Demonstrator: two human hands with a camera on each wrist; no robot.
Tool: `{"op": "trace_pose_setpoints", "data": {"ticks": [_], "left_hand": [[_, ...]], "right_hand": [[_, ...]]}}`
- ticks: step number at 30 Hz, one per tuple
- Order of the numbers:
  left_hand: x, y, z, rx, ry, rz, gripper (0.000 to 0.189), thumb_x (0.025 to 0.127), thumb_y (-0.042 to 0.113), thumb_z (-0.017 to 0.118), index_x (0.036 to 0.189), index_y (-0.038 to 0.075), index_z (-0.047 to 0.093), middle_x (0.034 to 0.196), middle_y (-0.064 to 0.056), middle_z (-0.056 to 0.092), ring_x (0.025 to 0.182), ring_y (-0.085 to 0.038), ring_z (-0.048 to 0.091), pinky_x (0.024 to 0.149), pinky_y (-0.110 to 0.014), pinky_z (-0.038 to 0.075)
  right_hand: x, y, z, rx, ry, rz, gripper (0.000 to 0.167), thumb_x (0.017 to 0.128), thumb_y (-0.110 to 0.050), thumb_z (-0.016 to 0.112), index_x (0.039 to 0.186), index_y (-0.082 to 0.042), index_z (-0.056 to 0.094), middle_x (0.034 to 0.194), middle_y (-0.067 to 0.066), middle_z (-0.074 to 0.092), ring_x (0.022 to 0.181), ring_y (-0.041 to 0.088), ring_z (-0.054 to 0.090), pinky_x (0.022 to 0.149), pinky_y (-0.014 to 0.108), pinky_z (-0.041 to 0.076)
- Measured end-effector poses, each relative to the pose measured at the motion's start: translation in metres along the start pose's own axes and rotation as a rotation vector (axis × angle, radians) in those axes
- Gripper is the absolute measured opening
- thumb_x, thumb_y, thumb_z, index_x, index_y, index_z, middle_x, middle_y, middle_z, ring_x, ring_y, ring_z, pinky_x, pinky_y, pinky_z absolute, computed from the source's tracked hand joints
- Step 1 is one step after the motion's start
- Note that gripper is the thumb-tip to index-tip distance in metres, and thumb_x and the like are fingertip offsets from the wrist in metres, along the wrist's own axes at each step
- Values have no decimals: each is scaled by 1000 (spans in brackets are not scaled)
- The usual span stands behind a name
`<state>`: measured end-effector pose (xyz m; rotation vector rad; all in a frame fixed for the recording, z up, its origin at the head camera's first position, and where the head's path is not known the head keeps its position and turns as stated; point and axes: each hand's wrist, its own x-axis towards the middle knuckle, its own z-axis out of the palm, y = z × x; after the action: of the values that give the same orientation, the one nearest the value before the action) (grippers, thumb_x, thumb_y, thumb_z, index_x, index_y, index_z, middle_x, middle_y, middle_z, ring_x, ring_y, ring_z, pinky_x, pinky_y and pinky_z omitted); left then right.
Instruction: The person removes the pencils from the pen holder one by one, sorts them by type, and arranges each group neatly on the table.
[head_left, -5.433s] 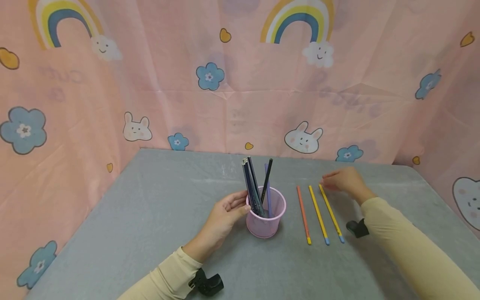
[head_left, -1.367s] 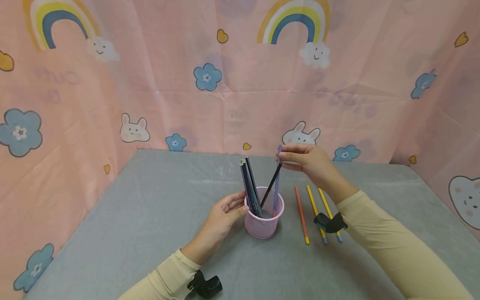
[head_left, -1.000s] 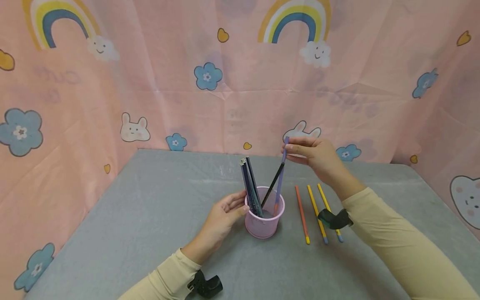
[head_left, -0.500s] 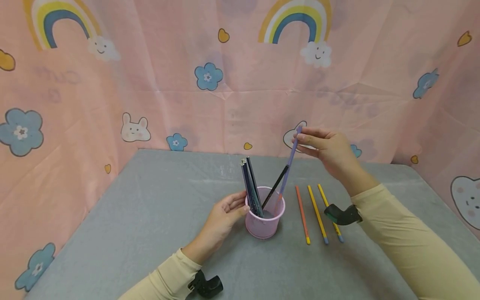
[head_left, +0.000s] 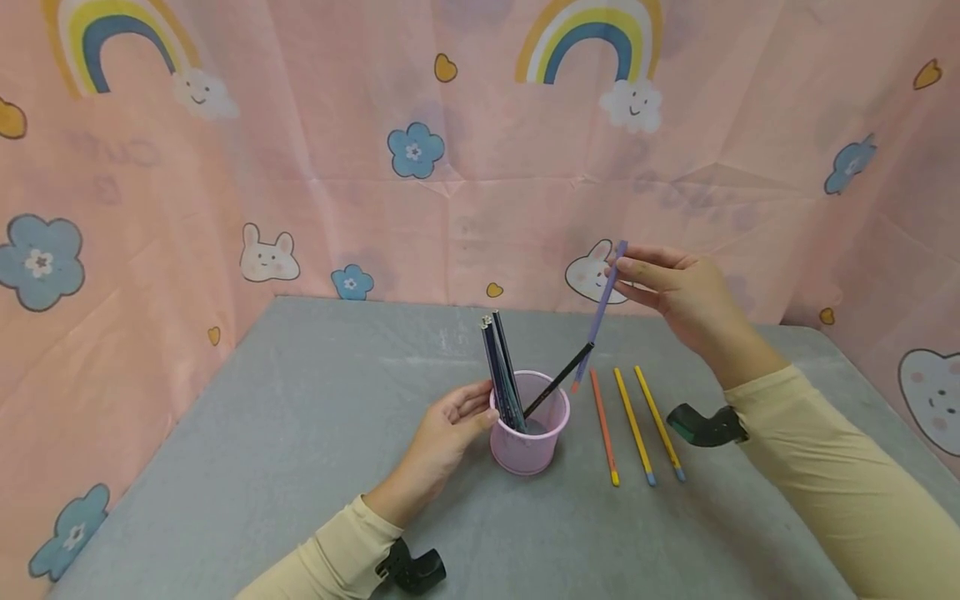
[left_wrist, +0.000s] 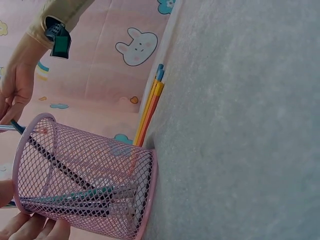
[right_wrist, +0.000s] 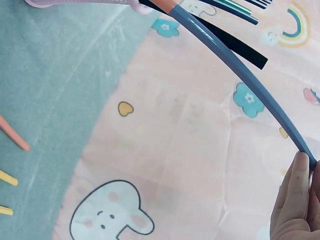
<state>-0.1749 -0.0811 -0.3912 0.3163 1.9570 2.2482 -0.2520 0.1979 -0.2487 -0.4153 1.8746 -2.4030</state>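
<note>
My left hand (head_left: 448, 425) grips the side of a pink mesh pencil cup (head_left: 525, 456), thumb at the rim. Several dark pencils (head_left: 502, 375) lean against the cup's left side. One black pencil (head_left: 562, 377) slants out to the right. Between thumb and fingertips, my right hand (head_left: 690, 300) pinches the top of a purple pencil (head_left: 604, 300) with an orange lower end. That lower end hangs just outside the cup's right rim, above the table. In the head view the purple pencil crosses the black one's tip; whether they touch I cannot tell.
To the cup's right, an orange pencil (head_left: 604, 429) and two yellow pencils, a nearer one (head_left: 634, 429) and a farther one (head_left: 660, 425), lie side by side on the grey table (head_left: 300, 467). A pink printed cloth (head_left: 480, 208) hangs behind the table.
My right hand came from beside the yellow pencils, took hold of the purple pencil and drew it up and rightward out of the cup. The black pencil tipped further right. My left hand stayed put.
</note>
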Motion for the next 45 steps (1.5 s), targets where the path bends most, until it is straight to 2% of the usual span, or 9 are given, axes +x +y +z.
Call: {"op": "trace_pose_setpoints", "data": {"ticks": [9, 18, 32, 40, 45], "left_hand": [[0, 1, 1, 10, 7, -10, 49, 96, 0, 58, 142, -12, 44, 146, -29, 49, 137, -39, 48, 114, -41, 43], [1, 2, 2, 11, 12, -9, 48, 96, -1, 58, 141, -12, 45, 145, -29, 50, 137, -40, 48, 114, -42, 42], [1, 3, 3, 29, 31, 1, 47, 95, -1, 59, 139, -12, 47, 142, -29, 52, 134, -39, 51, 111, -38, 45], [1, 3, 4, 26, 25, -9, 48, 96, 1, 59, 141, -11, 47, 144, -28, 52, 136, -38, 49, 113, -39, 44], [0, 4, 4, 24, 27, -11, 48, 96, 0, 59, 141, -11, 46, 144, -28, 51, 136, -38, 49, 112, -39, 44]], "right_hand": [[-4, 1, -10, 23, -16, 13, 18, 92, 2, 65, 95, -9, 78, 94, 0, 77, 90, 11, 75, 82, 24, 60], [-6, 3, -19, -14, -23, 10, 19, 92, 2, 65, 100, -9, 78, 94, 0, 78, 90, 11, 74, 83, 24, 60], [-18, 2, -40, -260, 40, 154, 13, 92, -10, 69, 95, -19, 78, 92, -7, 77, 89, 5, 73, 80, 19, 59], [-22, 8, -57, -281, 23, 198, 19, 94, -9, 66, 93, -24, 78, 92, -10, 77, 89, 3, 73, 80, 18, 59], [-22, 11, -64, -355, 50, 254, 18, 94, -14, 68, 91, -29, 78, 92, -14, 77, 89, 1, 73, 79, 17, 59]]}}
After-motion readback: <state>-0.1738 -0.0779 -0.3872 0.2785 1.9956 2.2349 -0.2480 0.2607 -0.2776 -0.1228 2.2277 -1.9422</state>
